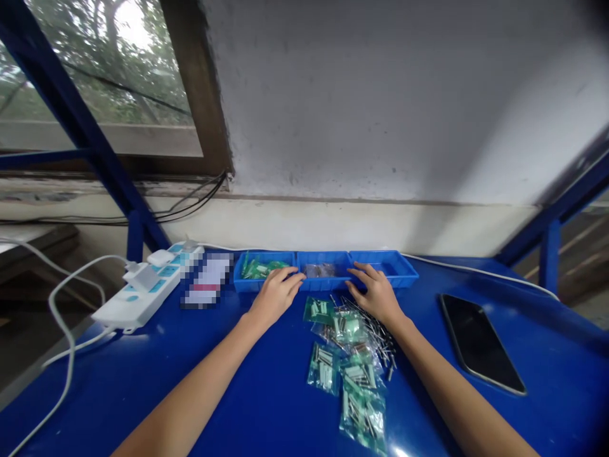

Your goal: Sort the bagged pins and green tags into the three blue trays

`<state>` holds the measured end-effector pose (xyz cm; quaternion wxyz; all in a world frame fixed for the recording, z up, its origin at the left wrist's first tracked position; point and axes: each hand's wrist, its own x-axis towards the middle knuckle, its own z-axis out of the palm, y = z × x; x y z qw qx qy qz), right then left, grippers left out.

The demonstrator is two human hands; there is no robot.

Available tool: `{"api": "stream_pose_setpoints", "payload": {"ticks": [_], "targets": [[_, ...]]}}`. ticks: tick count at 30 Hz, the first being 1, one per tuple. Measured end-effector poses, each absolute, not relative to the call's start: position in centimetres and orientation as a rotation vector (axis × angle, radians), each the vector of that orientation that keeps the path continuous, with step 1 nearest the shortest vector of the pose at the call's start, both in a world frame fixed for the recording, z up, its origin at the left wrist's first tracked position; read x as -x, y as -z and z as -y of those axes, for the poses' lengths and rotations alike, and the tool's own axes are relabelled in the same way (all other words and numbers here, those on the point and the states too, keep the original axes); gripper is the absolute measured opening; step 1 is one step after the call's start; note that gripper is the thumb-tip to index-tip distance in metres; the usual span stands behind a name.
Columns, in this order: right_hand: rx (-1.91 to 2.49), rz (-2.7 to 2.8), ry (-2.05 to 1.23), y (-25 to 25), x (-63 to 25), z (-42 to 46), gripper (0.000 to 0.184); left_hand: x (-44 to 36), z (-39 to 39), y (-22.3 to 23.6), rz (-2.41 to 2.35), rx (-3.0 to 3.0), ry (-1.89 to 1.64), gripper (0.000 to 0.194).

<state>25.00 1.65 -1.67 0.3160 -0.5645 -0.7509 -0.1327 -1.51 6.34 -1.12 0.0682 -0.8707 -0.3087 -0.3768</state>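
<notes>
My left hand (276, 293) is at the front rim of a blue three-part tray (399, 279), with its fingertips by the divider between the left and middle compartments. Its fingers are stretched out and nothing shows in them. My right hand (375, 295) has its fingers apart at the front wall, near the divider of the middle and right compartments. Green packets (259, 269) lie in the left compartment and clear small bags (320, 270) in the middle one. Before the tray lie several filled green bags (364, 412) and a pile of loose thin metal pins (383, 339), partly under my right hand.
A black phone (480, 343) lies on the blue table (266, 406) at the right. On the left are a white power strip (136, 298) with plugs and cables, and a blurred-out flat object (209, 279). A wall stands behind the tray; blue frame bars rise on both sides.
</notes>
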Motion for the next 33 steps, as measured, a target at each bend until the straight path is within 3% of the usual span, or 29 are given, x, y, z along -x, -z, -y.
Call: {"api": "stream_pose_setpoints", "payload": {"ticks": [15,20,24,29,33], "targets": [[1.421,1.959,0.364,1.2,-24.5,-1.1,0.024,1.2,-6.2,0.6,1.000,2.590,1.123,0.022],[1.398,1.689,0.457,0.6,-25.0,-0.5,0.033,0.7,-2.5,-0.8,1.067,2.684,1.053,0.025],[1.411,1.513,0.499,-0.1,-24.7,0.5,0.043,0.1,-0.5,-0.3,1.121,2.935,0.775,0.032],[1.321,1.624,0.475,-0.2,-22.1,1.6,0.053,0.1,-0.5,1.0,1.253,3.098,0.527,0.044],[1.259,1.839,0.382,0.1,-20.0,2.5,0.063,0.8,-0.6,1.1,1.395,3.147,0.613,0.050]]}}
